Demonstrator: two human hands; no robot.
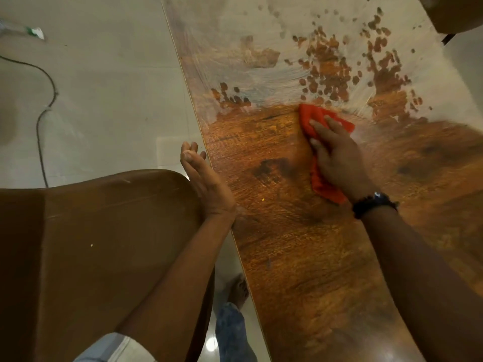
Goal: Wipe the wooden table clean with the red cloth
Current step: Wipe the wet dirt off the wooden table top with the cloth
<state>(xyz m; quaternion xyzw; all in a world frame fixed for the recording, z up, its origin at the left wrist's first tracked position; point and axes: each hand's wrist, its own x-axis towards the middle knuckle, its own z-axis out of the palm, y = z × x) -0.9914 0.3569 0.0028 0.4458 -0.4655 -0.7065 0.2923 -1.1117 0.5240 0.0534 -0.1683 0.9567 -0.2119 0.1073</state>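
Observation:
The wooden table (287,244) runs from the bottom right to the top of the view. Its near part shows bare brown grain; the far part is covered with a whitish film (235,27) broken by brown blotches. My right hand (337,158) presses flat on the red cloth (311,118), which lies at the border between the bare wood and the film. The cloth sticks out ahead of the fingers and behind the palm. My left hand (206,184) rests with its heel on the table's left edge, fingers apart and empty.
A brown chair back (91,244) stands close against the table's left edge. A dark cable (41,105) snakes over the pale tiled floor, with a white tube (31,31) at top left. A dark object (454,14) sits at the table's far right corner. My foot (239,291) shows below.

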